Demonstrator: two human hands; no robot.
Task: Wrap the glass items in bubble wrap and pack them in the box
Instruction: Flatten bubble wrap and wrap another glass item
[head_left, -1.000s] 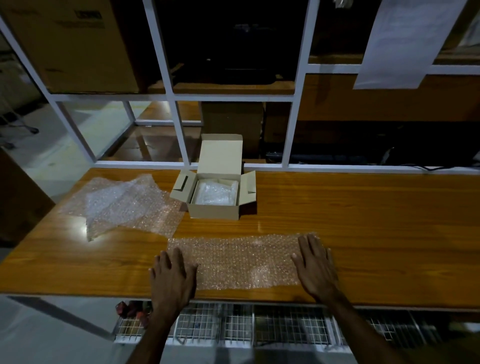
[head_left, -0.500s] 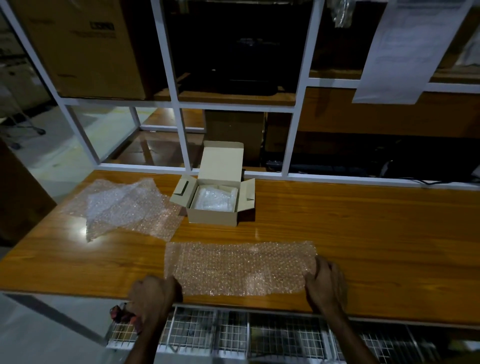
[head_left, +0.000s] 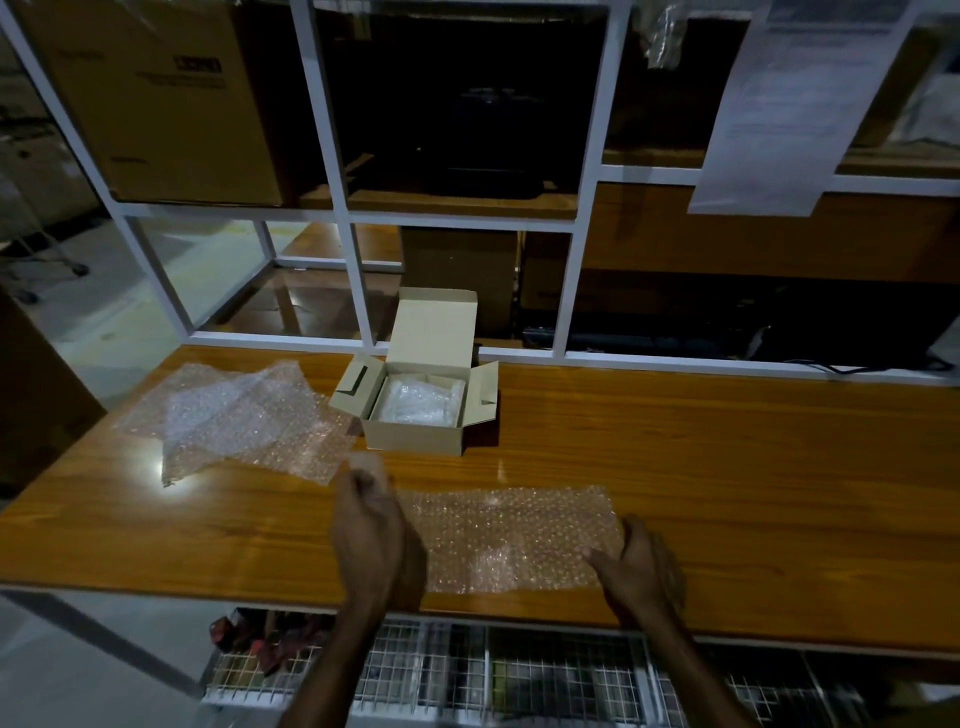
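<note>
A flat bubble wrap sheet (head_left: 511, 535) lies near the wooden table's front edge (head_left: 156, 566). My left hand (head_left: 376, 540) is raised over the sheet's left end, closed on a small clear glass item (head_left: 365, 464) that is blurred. My right hand (head_left: 641, 566) grips the sheet's right edge, thumb on top. Behind the sheet stands a small open cardboard box (head_left: 415, 441) with its lid up, and a bubble-wrapped item (head_left: 418, 404) lies inside it.
A loose pile of bubble wrap (head_left: 234, 415) lies at the table's left. A wire basket (head_left: 519, 675) hangs below the front edge, with red items (head_left: 249, 636) at its left end. A white shelf frame (head_left: 332, 171) rises behind the table, holding a large carton (head_left: 156, 104).
My left hand dropped below the table edge to the basket, then rose over the sheet's left end holding the clear item. My right hand slid to the sheet's right edge and gripped it.
</note>
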